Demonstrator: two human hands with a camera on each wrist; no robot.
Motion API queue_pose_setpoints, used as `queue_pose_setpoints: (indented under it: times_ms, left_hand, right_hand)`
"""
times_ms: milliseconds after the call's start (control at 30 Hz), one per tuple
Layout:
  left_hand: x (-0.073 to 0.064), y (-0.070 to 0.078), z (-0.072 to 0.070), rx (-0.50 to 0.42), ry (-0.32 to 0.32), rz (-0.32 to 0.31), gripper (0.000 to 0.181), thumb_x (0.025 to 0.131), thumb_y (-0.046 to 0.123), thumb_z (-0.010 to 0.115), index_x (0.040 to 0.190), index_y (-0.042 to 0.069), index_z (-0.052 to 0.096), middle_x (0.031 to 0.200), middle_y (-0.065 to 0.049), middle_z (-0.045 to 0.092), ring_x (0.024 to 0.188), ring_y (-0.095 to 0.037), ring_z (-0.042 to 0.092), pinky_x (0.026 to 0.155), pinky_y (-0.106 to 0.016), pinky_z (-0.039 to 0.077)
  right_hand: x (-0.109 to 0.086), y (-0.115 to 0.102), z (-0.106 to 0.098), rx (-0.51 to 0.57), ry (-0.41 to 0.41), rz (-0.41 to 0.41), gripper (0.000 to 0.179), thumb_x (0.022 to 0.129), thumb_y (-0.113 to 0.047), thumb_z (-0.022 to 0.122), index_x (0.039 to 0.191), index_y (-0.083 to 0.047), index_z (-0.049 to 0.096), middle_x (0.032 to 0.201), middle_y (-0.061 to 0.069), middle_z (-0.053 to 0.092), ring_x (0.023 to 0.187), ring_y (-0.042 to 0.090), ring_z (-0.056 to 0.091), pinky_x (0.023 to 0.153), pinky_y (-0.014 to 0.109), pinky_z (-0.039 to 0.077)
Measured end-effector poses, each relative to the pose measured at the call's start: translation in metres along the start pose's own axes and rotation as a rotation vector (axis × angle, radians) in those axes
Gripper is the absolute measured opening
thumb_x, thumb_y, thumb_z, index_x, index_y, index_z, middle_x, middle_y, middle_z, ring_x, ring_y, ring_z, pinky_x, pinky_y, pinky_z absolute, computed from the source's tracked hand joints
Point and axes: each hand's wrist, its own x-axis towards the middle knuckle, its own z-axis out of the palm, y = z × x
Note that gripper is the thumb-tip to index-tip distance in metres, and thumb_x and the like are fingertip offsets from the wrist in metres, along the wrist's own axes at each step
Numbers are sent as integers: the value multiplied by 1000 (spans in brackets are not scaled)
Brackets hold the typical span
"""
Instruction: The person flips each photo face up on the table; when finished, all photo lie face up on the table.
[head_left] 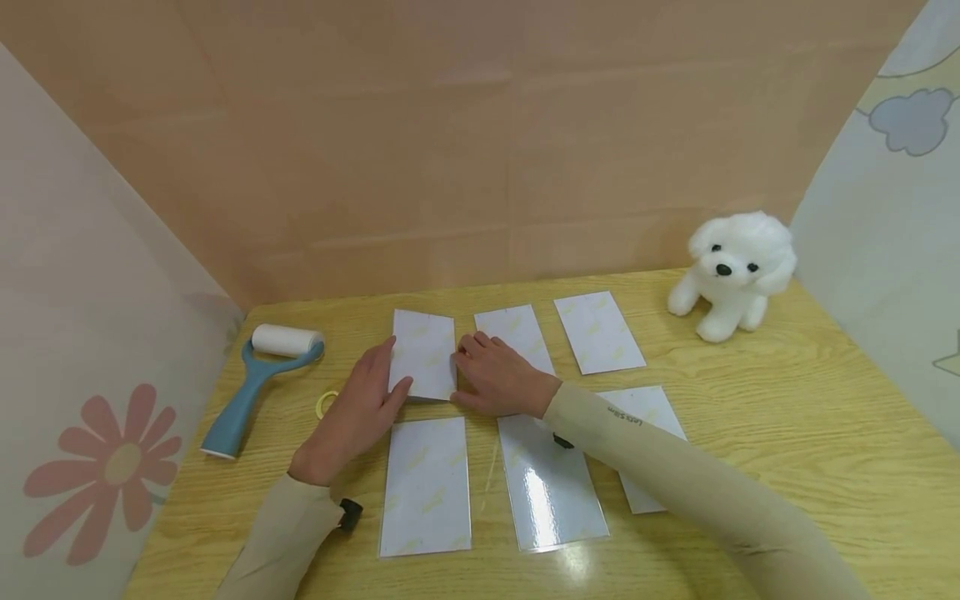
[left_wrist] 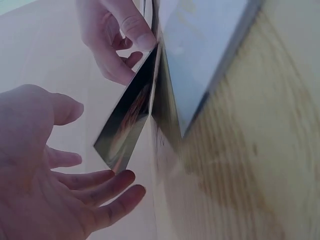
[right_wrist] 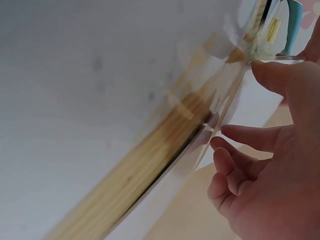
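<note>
Between my two hands is a photo print (head_left: 422, 354), white back up and slightly raised toward me, with faint yellow marks. Its glossy, dark picture side (left_wrist: 127, 117) faces down in the left wrist view. My left hand (head_left: 362, 404) is at its left edge; the fingers stretch out fairly straight, fingertips right at a corner. On the opposite edge, my right hand (head_left: 498, 377) pinches the print between thumb and fingers. Nearest below it lies another face-down print (head_left: 426, 487). A further print (head_left: 513, 325) is partly covered by my right hand.
More face-down prints lie around, one at the back right (head_left: 600, 332), a shiny one in front (head_left: 547, 508), and one under my right forearm (head_left: 652, 412). A blue-handled lint roller (head_left: 251, 392) and yellow ring (head_left: 324, 405) are left. A white plush dog (head_left: 738, 275) sits back right.
</note>
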Motion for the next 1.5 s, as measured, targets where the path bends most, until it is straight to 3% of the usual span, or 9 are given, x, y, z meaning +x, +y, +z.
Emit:
queue_pose_setpoints:
  times_ms: [167,400,633,767,900,1033,1133,1333,1500]
  left_hand:
    - [2,5,0,-86,28,21,64,108,25,49,156,-6,20,147,-27,36,115,-35,53,97,-52,46]
    - [8,11,4,-214,76,40,62,107,19,51,154,-7,21,148,-28,34,114,-38,52,88,-49,50]
    - [15,16,7,-461,25,-24,74,107,21,51,159,-1,3,155,-24,28,126,-40,53,93,-50,51]
    - [17,19,9,-537,-24,-25,82,107,22,53,160,4,-7,158,-26,26,131,-41,49,98,-52,48]
    - [17,20,13,-570,-84,-9,88,106,24,55,159,5,-12,159,-25,25,126,-38,55,95,-48,50]
    - [18,18,18,-595,-134,4,91,105,24,59,160,6,-11,160,-19,28,116,-29,61,91,-39,53]
    - [20,17,22,-622,-164,20,87,104,22,60,161,9,-4,156,-16,34,115,-26,62,90,-36,53]
    - [21,16,27,-597,-206,45,76,102,28,63,160,8,17,145,-19,44,112,-26,61,87,-34,55]
    - [21,19,28,-523,-209,64,77,101,32,65,160,8,21,150,-18,38,122,-29,55,93,-37,52]
  right_hand:
    - [-1,0,-1,67,-8,-12,48,100,-44,61,127,-3,61,128,13,56,116,29,51,97,42,45]
    - [-1,3,0,227,0,8,45,105,-40,53,126,-1,62,126,11,58,116,26,52,102,40,42]
    - [1,3,-3,485,-74,111,51,111,-38,35,142,-2,54,142,11,54,133,25,46,113,39,33]
    - [2,3,-9,641,-58,175,50,111,-37,34,141,-4,57,138,8,59,132,22,50,111,38,36]
    - [-1,4,-14,793,-34,241,48,111,-39,33,127,-6,64,105,5,66,99,19,63,91,36,48]
    - [-3,4,-17,887,-49,289,52,110,-47,31,112,-6,62,76,5,45,66,19,51,67,35,44]
    - [-3,4,-19,920,-38,312,55,109,-50,30,116,-7,63,83,5,51,73,20,52,72,35,45]
    - [-2,5,-22,1036,-42,339,62,109,-50,25,140,-6,57,126,9,66,110,26,60,96,42,46]
    - [-3,4,-28,1110,-29,333,62,110,-46,24,140,-1,54,127,14,65,109,30,61,87,47,50]
